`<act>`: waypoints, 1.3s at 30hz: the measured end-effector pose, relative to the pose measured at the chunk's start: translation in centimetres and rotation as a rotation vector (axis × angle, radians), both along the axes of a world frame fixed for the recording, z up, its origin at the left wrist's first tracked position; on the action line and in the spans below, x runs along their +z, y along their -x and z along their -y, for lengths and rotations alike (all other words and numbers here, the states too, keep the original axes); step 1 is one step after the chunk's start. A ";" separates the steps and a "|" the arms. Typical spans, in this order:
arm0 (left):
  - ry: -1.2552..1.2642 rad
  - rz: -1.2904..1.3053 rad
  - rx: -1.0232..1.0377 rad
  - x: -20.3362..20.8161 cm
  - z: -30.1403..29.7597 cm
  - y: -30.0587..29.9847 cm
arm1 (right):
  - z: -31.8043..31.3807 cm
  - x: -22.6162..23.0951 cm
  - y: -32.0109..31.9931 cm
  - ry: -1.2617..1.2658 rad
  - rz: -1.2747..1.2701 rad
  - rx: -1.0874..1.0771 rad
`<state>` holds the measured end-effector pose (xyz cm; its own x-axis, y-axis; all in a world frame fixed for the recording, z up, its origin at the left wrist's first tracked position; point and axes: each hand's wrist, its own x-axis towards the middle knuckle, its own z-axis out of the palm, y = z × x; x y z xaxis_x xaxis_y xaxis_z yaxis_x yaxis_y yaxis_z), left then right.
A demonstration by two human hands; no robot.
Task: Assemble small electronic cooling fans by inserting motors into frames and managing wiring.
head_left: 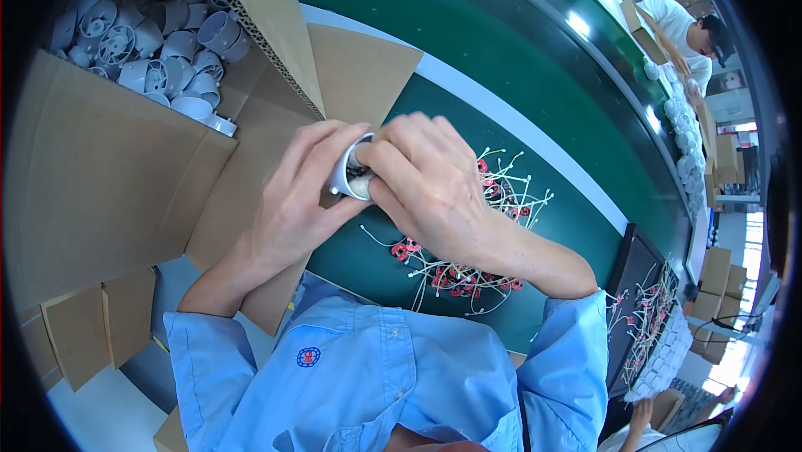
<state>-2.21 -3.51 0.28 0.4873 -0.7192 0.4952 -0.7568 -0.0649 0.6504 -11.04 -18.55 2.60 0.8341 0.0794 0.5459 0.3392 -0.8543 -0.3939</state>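
A green work surface (568, 218) stretches to the far side, with a big cardboard box (125, 185) of white plastic housings (167, 59) at left and a tangle of red parts on pale wires (455, 276) at right. Between them, the left hand (296, 189) curls its fingers and thumb around a white cup-shaped housing (340, 178), while the right hand (430, 176) bends its fingers at the cup's mouth; I cannot tell whether it pinches anything there.

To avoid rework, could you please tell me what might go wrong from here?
The white cup could slip, as mainly the left grip seems to steady it. The right grip, at the cup's opening, might scratch its rim. The tangled wires on the green table could snag if one is pulled.
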 end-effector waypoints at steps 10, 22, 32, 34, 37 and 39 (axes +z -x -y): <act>0.091 -0.190 -0.040 -0.7 0.0 0.0 | 0.4 -0.8 -0.2 -0.167 -0.001 -0.048; 0.094 -0.008 -0.023 -0.8 0.1 -0.2 | 0.9 -1.5 -0.9 -0.448 -0.282 0.083; -0.085 0.023 0.268 -0.2 -2.6 -1.9 | 7.3 -2.9 -1.8 -0.457 -0.221 -0.093; -0.279 0.355 0.495 -0.4 -2.7 -5.7 | 13.1 -3.4 -2.2 -0.326 -0.254 -0.311; -0.532 0.869 0.581 -2.5 1.2 -11.4 | 20.0 -6.6 -2.8 -0.112 -0.395 -0.643; -0.489 0.807 0.545 -4.4 2.1 -19.1 | 22.4 -8.0 -2.4 -0.016 -0.317 -0.677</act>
